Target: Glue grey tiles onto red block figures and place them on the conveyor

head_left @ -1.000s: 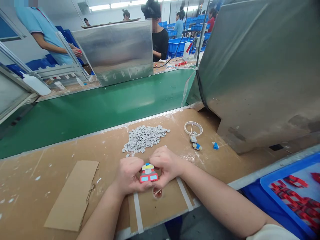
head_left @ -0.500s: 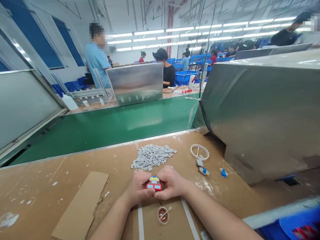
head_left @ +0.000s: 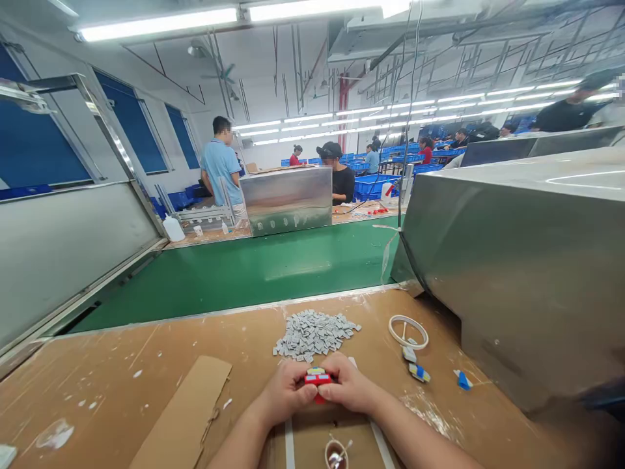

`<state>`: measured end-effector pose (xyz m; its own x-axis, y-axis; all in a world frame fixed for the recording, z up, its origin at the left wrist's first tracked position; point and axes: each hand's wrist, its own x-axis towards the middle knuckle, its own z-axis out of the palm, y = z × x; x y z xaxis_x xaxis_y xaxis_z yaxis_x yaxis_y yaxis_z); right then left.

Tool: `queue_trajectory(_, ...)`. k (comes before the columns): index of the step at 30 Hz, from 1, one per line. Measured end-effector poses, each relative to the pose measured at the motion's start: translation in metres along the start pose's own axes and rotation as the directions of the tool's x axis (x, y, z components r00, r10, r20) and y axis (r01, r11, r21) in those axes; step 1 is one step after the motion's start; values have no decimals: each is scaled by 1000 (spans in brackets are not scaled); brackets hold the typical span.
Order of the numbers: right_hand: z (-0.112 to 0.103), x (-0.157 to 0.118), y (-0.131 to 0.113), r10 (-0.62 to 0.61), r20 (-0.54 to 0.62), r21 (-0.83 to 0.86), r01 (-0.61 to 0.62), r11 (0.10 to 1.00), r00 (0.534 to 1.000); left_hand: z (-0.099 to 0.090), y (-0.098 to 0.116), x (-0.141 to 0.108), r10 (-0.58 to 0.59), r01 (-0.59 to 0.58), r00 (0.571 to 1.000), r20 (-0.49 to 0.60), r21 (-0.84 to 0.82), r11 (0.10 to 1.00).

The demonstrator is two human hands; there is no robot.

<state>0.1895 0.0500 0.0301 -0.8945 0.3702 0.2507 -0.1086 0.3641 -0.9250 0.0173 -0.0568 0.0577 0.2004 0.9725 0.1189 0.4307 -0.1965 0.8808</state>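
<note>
A small red toy piece (head_left: 317,378) with yellow and light-blue parts is held between my two hands, just in front of the grey pile. My left hand (head_left: 287,391) grips its left side, thumb at the near edge. On the opposite side, my right hand (head_left: 350,387) pinches it in the same way. Fingers cover both its ends. Beyond the hands lies a heap of small grey flat pieces (head_left: 316,333). Nearer to me, below the hands, stands a small cup (head_left: 336,455) with a thin stick in it.
A torn cardboard sheet (head_left: 188,410) lies left. To the right are a white ring (head_left: 391,331), a blue-and-yellow piece (head_left: 418,372) and a blue scrap (head_left: 463,380). A green conveyor belt (head_left: 234,286) runs behind the table; a large metal housing (head_left: 512,260) borders the right. Co-workers are beyond.
My view has tilted up, so the table sits lower in the picture. Both hands still hold the red toy piece, which now shows its red near side more tipped toward me.
</note>
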Motion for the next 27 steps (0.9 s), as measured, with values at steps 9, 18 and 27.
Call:
queue_trajectory(9,-4,-1,-1,-6,51,-4,7,1000,999,3,-2,0,48,-48,998,-43,10,999)
queue_trajectory(18,-8,1,-2,58,89,-18,-57,998,994,-5,-13,-1,-43,45,995,90,-23,999)
queue_trajectory(27,-10,7,1,198,102,-33,-196,980,975,-10,-35,1,95,-101,987,127,41,994)
